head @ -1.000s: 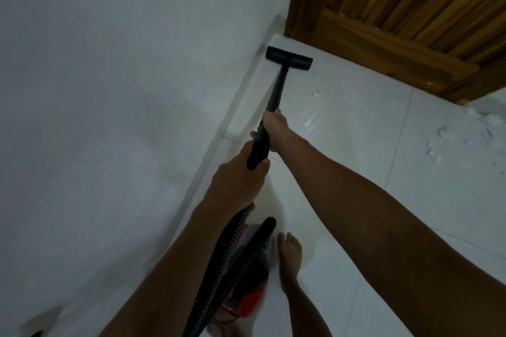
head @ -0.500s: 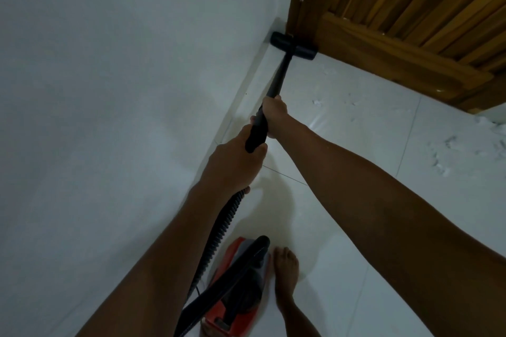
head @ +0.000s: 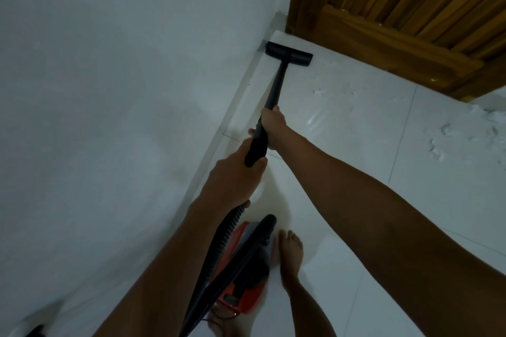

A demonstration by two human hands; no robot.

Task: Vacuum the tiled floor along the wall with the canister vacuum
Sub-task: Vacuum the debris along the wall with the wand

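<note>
The fingers of the right hand (head: 272, 124) wrap the black vacuum wand (head: 276, 87) partway down its length; the left hand (head: 235, 183) closes around the thicker grip (head: 256, 149) just behind, where the ribbed hose (head: 219, 243) loops down to the red canister vacuum (head: 246, 268), which sits on the floor beside a bare foot (head: 290, 254). At the wand's far end, the flat floor nozzle (head: 289, 54) rests on the white tiled floor (head: 356, 145), one end touching the skirting of the white wall (head: 109, 63), near a wooden door (head: 410, 8). Half a second ago the nozzle was pressed into the corner by the door frame; it has since drawn back along the wall, suggesting the corner pass is done. White debris (head: 319, 91) lies to the right, unswept.
</note>
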